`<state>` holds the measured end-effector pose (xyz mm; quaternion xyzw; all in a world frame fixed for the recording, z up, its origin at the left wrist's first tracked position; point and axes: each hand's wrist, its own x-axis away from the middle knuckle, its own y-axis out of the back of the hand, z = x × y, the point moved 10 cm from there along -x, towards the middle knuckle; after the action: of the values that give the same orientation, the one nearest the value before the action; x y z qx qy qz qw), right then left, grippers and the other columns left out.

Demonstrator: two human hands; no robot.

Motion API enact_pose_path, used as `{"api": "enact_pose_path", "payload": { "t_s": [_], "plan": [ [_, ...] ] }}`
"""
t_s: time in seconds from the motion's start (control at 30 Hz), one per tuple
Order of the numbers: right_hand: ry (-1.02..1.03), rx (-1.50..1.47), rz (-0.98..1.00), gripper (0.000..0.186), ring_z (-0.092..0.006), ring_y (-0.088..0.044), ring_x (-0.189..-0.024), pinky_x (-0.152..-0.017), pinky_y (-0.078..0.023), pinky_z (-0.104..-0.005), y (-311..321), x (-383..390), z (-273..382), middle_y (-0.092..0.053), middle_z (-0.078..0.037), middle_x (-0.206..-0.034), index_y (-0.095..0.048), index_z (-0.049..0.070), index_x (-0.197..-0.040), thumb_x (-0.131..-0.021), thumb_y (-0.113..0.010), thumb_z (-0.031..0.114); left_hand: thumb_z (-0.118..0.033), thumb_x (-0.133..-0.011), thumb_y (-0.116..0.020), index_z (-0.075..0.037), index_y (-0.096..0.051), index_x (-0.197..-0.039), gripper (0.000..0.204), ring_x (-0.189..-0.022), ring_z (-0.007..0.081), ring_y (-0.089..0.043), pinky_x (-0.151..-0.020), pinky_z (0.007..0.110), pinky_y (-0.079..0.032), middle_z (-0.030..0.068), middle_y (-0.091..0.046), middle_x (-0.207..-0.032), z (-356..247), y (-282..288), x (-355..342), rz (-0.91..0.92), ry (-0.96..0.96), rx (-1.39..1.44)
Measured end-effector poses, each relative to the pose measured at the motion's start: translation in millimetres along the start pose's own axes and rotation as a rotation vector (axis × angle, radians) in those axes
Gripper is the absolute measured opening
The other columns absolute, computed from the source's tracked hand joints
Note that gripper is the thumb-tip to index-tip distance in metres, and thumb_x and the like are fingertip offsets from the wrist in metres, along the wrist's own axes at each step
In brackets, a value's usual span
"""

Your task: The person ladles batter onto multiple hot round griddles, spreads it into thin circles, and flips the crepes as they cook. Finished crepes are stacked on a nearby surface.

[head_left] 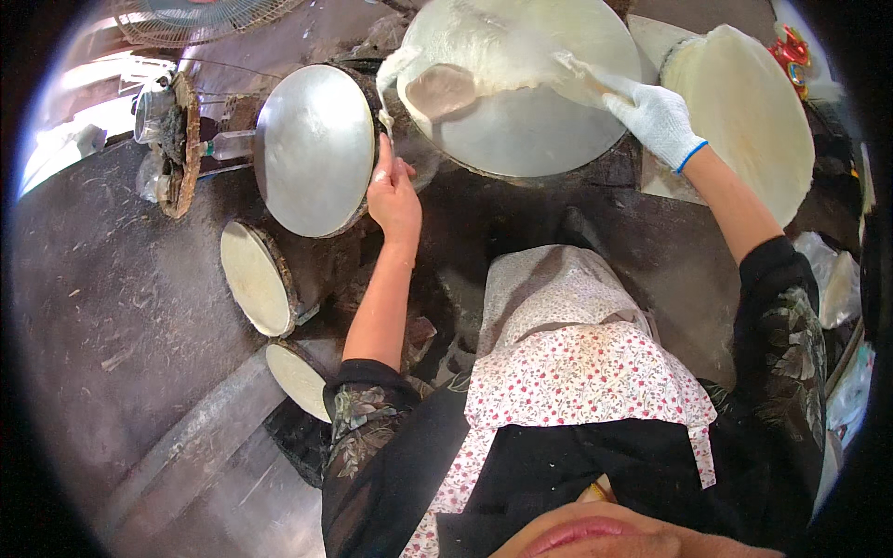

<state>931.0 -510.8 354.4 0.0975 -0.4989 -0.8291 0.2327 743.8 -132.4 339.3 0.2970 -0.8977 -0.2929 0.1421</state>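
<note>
A large round metal plate (535,135) lies ahead of me. Soft white dough (502,42) covers its far part unevenly, with a bare patch at its left. My bare left hand (394,195) is at the plate's left edge, index finger extended and the other fingers curled. It pinches a thin strand of dough that hangs off the rim. My right hand (651,121), in a white knit glove with a blue cuff, is closed at the right rim. A pale strip runs from it onto the dough; I cannot tell whether it is dough or a coated tool.
A second round metal plate (316,149) stands at the left, beside a clear bottle (231,145). Two smaller pale-topped rounds (256,279) are below it. At the right is a wide stack of pale round sheets (744,121), with red packets (791,58) behind it. A fan (195,17) is far left.
</note>
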Motion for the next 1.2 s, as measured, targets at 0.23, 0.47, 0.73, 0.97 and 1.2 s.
{"api": "enact_pose_path", "payload": {
  "t_s": [0.23, 0.47, 0.73, 0.97, 1.2],
  "plan": [
    [0.268, -0.052, 0.093, 0.045, -0.0347, -0.073, -0.071, -0.069, -0.059, -0.0428, -42.6, 28.6, 12.4, -0.073, -0.018, -0.083, -0.066, 0.031, -0.143, -0.098, -0.069, 0.03, -0.002, -0.105, -0.054, -0.015, -0.058, -0.154, 0.051, -0.075, 0.0145, -0.059, -0.075, 0.028, -0.05, 0.0047, -0.061, -0.083, -5.7, 9.3, 66.6, -0.016, -0.111, -0.15],
    [-0.001, -0.25, 0.111, 0.051, -0.0213, -0.076, -0.106, -0.096, -0.057, -0.0314, 16.7, 111.0, 13.7, -0.077, -0.014, -0.122, -0.066, 0.016, -0.145, -0.095, -0.072, 0.009, 0.001, -0.106, -0.055, -0.011, -0.055, -0.156, 0.052, -0.071, 0.0101, -0.051, -0.067, 0.025, -0.046, 0.0018, -0.053, -0.08, -20.8, 21.2, 128.6, 0.221, -0.112, 0.037],
    [-0.271, -1.059, 0.01, 0.069, -0.0104, -0.062, -0.078, -0.076, -0.058, -0.0291, -100.6, 112.7, 138.4, -0.057, -0.01, -0.157, -0.036, 0.022, -0.167, -0.102, -0.054, 0.008, -0.02, -0.117, -0.041, -0.003, -0.035, -0.163, 0.049, -0.062, 0.0072, -0.04, -0.056, 0.023, -0.035, 0.0003, -0.052, -0.08, -95.7, 147.8, 69.9, -0.018, -0.367, 0.558],
    [-0.401, -0.658, -0.126, 0.071, -0.0491, -0.07, -0.091, -0.086, -0.053, -0.0576, -198.7, -46.3, 214.1, -0.07, -0.034, -0.095, -0.025, 0.036, -0.167, -0.101, -0.046, 0.018, -0.011, -0.116, -0.041, -0.005, -0.037, -0.163, 0.047, -0.063, 0.0052, -0.042, -0.052, 0.021, -0.037, -0.0004, -0.049, -0.08, -92.5, 126.2, 74.5, 0.089, -0.217, 0.636],
    [-0.805, -0.888, -0.297, 0.069, -0.04, -0.072, -0.078, -0.075, -0.055, -0.0523, -192.4, 110.8, 101.7, -0.07, -0.028, -0.091, -0.036, 0.039, -0.163, -0.101, -0.052, 0.015, -0.009, -0.116, -0.04, -0.004, -0.04, -0.161, 0.046, -0.062, 0.0054, -0.042, -0.053, 0.021, -0.038, -0.0005, -0.05, -0.082, -36.4, 109.6, 92.4, 0.237, -0.101, 0.611]
  ]
}}
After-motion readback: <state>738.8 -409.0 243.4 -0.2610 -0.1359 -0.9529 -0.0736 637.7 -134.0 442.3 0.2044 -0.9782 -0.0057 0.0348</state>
